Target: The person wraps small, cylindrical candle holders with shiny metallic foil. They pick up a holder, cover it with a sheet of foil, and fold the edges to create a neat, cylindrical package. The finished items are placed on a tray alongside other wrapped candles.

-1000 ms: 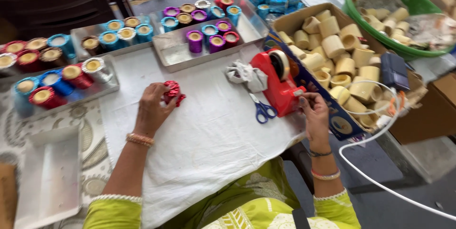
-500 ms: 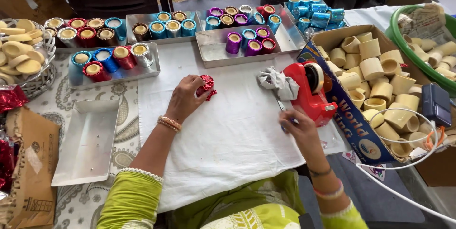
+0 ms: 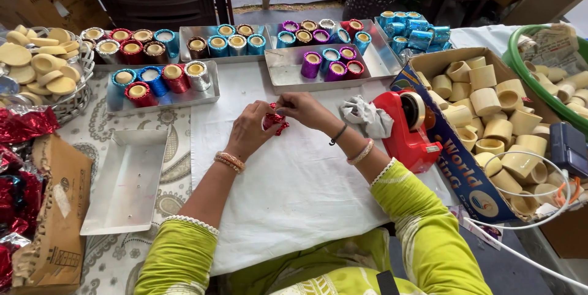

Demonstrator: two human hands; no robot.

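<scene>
My left hand [image 3: 248, 133] and my right hand [image 3: 303, 110] meet over a white cloth [image 3: 294, 191] on the table. Both grip a small item wrapped in shiny red foil [image 3: 274, 121], which lies between the fingertips. The left hand cups it from the left and the right hand pinches its top edge. Much of the item is hidden by my fingers. A red tape dispenser [image 3: 407, 130] stands just right of my right wrist, with a crumpled grey rag [image 3: 367, 117] against it.
Metal trays [image 3: 162, 96] of foil-wrapped cups in red, blue, silver and purple line the far side. An empty metal tray [image 3: 125, 179] lies at left. A cardboard box [image 3: 465, 172] of plain cream cups sits right, a wire basket [image 3: 76, 96] of lids far left.
My right hand left the tape dispenser and came left to join the left hand on the red foil item. The view shifted, so the table contents sit further right and lower.
</scene>
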